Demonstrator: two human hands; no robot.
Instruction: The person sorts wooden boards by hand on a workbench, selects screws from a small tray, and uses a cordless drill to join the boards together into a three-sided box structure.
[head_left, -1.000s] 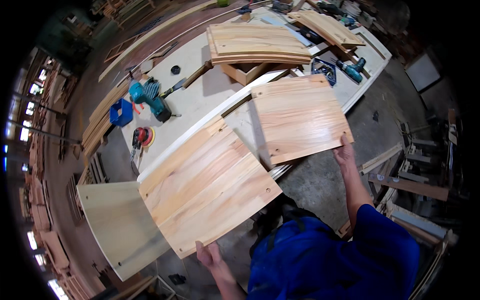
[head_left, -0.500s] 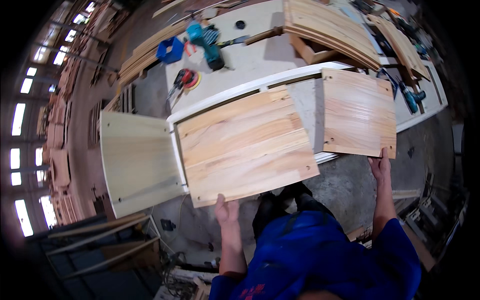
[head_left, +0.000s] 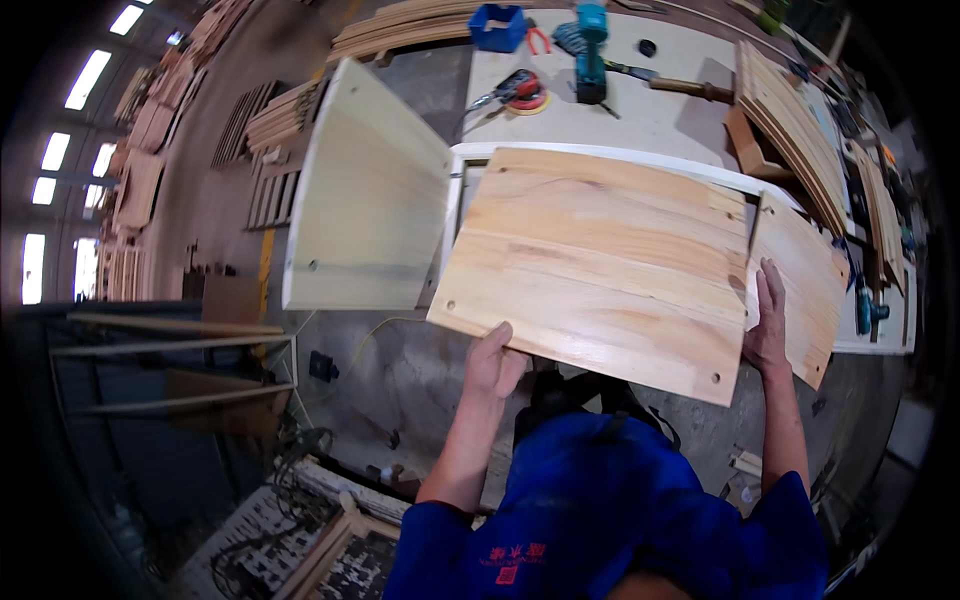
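- Two bare hands work at waist height around a large wooden panel [head_left: 600,265]; it sits in front of the person, with a hole near each corner, overlapping a white frame [head_left: 475,151] in view.
- Left hand [head_left: 493,362] grips the panel's near edge, close to the near left corner; its thumb lies on the top face.
- Right hand [head_left: 766,325] is at the panel's right edge, fingers stretched out in front of a smaller wooden panel [head_left: 808,290]; whether it grips either panel, I cannot tell.
- Pale panel [head_left: 375,210] stands tilted at the frame's left end; beyond the frame, a sander [head_left: 522,90], a teal power tool [head_left: 591,60] and a blue bin [head_left: 497,30] lie on the worktop [head_left: 680,130].
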